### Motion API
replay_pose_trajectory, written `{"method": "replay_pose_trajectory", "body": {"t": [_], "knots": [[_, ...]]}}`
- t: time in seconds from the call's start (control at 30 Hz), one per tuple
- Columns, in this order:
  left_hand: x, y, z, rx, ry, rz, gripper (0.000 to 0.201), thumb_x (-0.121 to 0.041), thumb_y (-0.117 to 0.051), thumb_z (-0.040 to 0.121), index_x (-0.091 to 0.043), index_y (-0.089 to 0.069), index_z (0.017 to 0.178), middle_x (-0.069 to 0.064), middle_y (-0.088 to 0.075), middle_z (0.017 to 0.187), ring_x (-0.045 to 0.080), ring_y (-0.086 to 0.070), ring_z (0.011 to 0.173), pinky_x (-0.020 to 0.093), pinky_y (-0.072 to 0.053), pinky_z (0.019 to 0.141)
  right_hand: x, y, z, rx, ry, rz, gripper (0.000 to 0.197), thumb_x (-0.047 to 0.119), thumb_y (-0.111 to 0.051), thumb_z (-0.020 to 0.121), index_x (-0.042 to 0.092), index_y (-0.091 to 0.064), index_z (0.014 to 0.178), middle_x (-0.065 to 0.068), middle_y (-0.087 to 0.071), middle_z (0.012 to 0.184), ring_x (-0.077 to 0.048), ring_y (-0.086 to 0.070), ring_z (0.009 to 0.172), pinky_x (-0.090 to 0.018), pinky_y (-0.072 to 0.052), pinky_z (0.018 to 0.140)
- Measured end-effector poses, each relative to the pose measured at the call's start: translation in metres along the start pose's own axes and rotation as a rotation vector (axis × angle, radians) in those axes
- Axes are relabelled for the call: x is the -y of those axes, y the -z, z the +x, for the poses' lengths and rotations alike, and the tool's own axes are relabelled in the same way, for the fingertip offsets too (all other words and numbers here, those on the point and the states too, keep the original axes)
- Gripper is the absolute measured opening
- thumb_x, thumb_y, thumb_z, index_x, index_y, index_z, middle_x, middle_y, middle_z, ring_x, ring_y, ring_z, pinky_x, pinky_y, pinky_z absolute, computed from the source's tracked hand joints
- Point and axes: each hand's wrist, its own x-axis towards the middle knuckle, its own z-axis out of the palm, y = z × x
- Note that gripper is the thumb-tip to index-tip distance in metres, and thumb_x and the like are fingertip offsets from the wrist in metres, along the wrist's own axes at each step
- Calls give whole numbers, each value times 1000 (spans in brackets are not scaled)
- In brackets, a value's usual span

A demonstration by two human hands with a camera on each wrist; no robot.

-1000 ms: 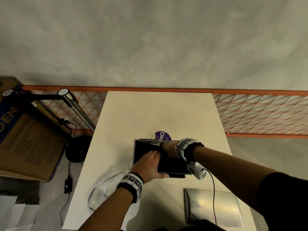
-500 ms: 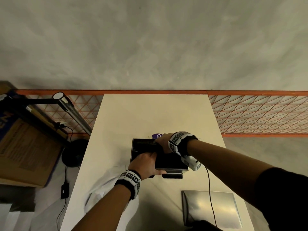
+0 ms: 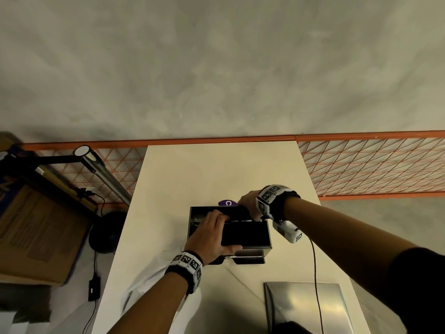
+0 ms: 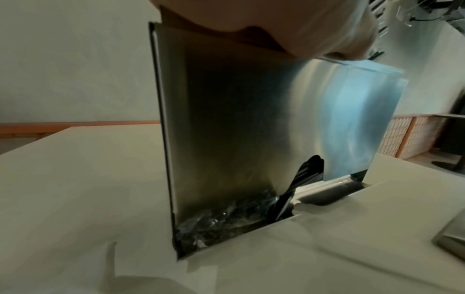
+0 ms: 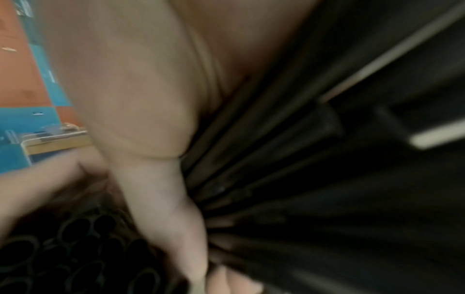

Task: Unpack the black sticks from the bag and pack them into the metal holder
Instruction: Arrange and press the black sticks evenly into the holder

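Note:
The metal holder (image 3: 252,248) stands upright in the middle of the white table (image 3: 216,169), its top open. My left hand (image 3: 209,235) grips it, fingers over the top edge and thumb on the front face. My right hand (image 3: 249,206) grips a bundle of black sticks (image 3: 237,213) at the holder's far top edge. The right wrist view shows the right hand (image 5: 141,99) wrapped round the black sticks (image 5: 276,159), blurred. In the left wrist view my left hand (image 4: 289,25) sits on the metal holder (image 4: 239,129), and black sticks (image 4: 304,175) show in a slot at its base.
A crumpled clear plastic bag (image 3: 154,285) lies at the table's front left. At the front right lies a flat metal lid (image 3: 305,307). A purple label (image 3: 226,203) peeks out behind the holder. The right wrist cable (image 3: 315,273) hangs over the table. A lamp (image 3: 101,174) and cardboard box (image 3: 36,237) stand off to the left.
My right hand has risen slightly with the stick bundle toward the holder's far edge. My left hand has stayed on the holder, which has not moved.

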Motion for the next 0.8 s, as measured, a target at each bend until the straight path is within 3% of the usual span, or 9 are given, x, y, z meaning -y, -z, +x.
{"method": "replay_pose_trajectory", "body": {"t": [0.1,0.17,0.23,0.37,0.47,0.57,0.63,0.8], "knots": [[-2,2,-1,-157,28,42,84,-77,-69,70,-17,-49,125,1,-47,119,21,-50,105,36,-49,92,7,8,-20,-44,15,1,30,11,-67,73,18,-59,101,-6,-70,94,-29,-66,85,-38,-55,73],[-5,5,0,-212,50,62,87,-77,-72,66,-17,-49,126,3,-50,118,23,-52,103,38,-48,89,8,10,-23,-76,12,4,27,15,-61,83,17,-58,110,-8,-69,103,-30,-64,93,-40,-53,80],[-7,6,1,-218,46,101,90,-78,-71,66,-18,-49,129,3,-51,118,23,-52,104,41,-48,89,10,13,-23,-51,16,-37,27,16,-63,82,17,-58,108,-8,-68,101,-31,-65,92,-42,-54,82],[-9,8,3,-189,24,139,97,-79,-70,66,-20,-45,138,3,-50,125,24,-52,113,46,-47,96,-3,16,-14,-26,-32,-194,15,21,-67,67,17,-60,80,-2,-67,73,-26,-64,61,-40,-56,67],[-10,9,6,-197,27,137,101,-78,-72,65,-19,-42,143,4,-48,129,25,-51,116,46,-47,100,-32,8,13,-53,-81,-223,17,21,-62,56,23,-56,72,1,-64,65,-26,-62,52,-48,-55,61],[-12,12,9,-229,61,133,102,-78,-72,63,-21,-41,142,3,-49,126,25,-52,113,47,-47,96,-37,9,13,-88,-100,-265,22,22,-61,52,24,-57,74,1,-66,67,-25,-61,50,-51,-54,61],[-17,15,13,-234,52,157,103,-81,-70,64,-21,-41,143,5,-49,127,25,-51,112,46,-47,96,-26,15,-9,-128,-96,-284,23,21,-66,56,23,-53,76,1,-64,69,-25,-61,54,-46,-56,61],[-22,18,19,-227,62,103,111,-80,-70,67,-15,-36,150,6,-43,141,26,-48,126,46,-43,108,-13,30,-39,-135,-85,-243,32,21,-73,62,22,-52,87,-1,-59,77,-27,-62,66,-44,-57,66]]}}
